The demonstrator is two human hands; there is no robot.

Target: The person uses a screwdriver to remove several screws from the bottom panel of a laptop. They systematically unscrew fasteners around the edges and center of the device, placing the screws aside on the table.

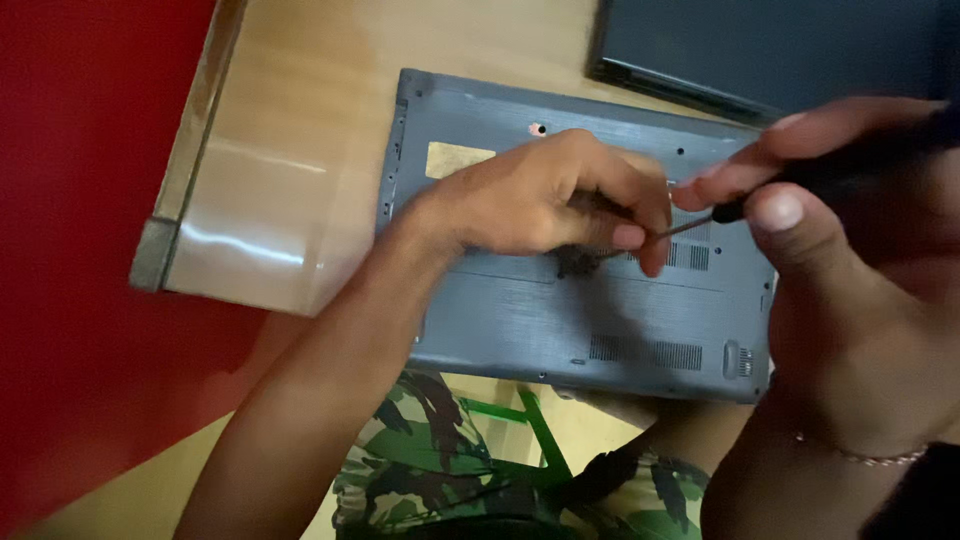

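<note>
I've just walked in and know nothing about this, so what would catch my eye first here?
First, the grey laptop lying upside down on the wooden table, filling the middle. Over it, the left hand steadies the thin shaft of a screwdriver, whose dark handle the right hand grips close to the camera. On the left, a bright red floor.

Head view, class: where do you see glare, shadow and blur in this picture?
Head view: glare streaks the wooden table at left; the right hand, holding the screwdriver close to the lens, is soft and blurred; the left hand shades the upturned grey laptop beneath it.
</note>
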